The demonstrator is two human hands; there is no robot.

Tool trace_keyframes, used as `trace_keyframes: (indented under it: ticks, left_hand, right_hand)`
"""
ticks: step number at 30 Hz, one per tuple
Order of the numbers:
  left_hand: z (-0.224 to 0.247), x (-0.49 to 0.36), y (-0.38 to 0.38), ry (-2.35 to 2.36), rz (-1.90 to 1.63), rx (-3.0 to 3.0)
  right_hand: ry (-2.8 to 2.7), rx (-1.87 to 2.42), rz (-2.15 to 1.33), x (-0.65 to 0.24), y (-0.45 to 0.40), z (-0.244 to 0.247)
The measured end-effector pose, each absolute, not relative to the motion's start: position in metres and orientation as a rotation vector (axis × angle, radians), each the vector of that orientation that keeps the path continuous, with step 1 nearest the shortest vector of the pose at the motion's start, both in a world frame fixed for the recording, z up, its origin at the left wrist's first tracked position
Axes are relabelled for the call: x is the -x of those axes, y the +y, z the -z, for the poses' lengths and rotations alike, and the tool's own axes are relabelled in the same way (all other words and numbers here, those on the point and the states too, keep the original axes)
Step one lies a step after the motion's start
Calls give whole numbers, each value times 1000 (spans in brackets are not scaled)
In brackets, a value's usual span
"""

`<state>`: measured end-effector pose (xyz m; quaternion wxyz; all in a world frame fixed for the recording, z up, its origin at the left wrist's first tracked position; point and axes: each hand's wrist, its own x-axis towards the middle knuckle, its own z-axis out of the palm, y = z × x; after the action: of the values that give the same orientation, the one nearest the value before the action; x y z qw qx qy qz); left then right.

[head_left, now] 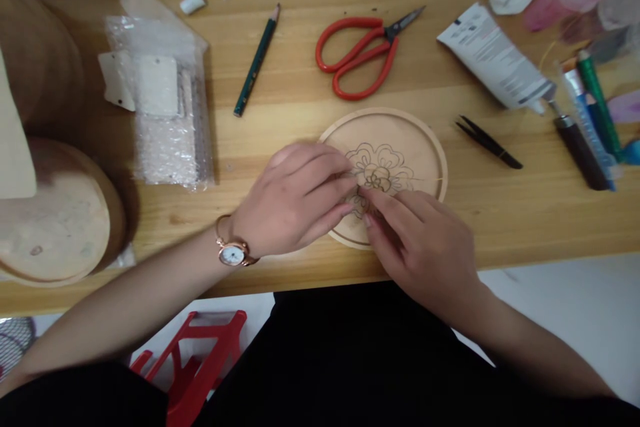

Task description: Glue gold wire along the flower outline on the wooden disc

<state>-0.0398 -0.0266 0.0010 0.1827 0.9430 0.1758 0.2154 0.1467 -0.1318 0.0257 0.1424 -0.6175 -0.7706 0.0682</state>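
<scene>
A round wooden tray (399, 121) with a raised rim lies near the table's front edge, a flower drawn in dark outlines (375, 167) on its flat face. A thin wire or thread (425, 179) runs from the flower toward the tray's right rim. My left hand (305, 200), with a watch (232, 254) on its wrist, reaches over the tray's left side with curled fingers. From the lower right, my right hand (425, 233) pinches thumb and forefinger together at the flower. Both sets of fingertips almost meet there; what they grip is too small or hidden.
Red-handled scissors (357, 57), a green pencil (257, 60) and black tweezers (489, 141) lie around the tray. To the right are a white tube (495, 57) and a dark-handled tool (580, 150). Bubble-wrapped pieces (173, 120) and a round wooden piece (55, 213) stand left.
</scene>
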Motion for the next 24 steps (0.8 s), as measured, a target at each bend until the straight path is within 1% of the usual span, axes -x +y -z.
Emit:
trace_keyframes:
  ticks: [8, 12, 15, 18, 20, 24]
  left_hand:
    - [-1, 40, -28, 461, -607, -2787]
    - [0, 41, -28, 430, -601, -2793]
    - [-1, 41, -29, 427, -602, -2801]
    - [-2, 40, -29, 433, -622, -2846]
    - [-2, 39, -30, 428, -647, -2866]
    - [-2, 38, -32, 418, -677, -2885]
  right_hand:
    - [-2213, 1785, -259, -149, -131, -27]
    - [-2043, 1809, -350, -153, -129, -30]
    - [-1937, 1860, -348, -157, -126, -33]
    - [-1918, 1813, -355, -163, -119, -37]
    - [-1953, 1781, -272, -170, -111, -42]
    - [-2151, 1792, 48, -188, -76, -59]
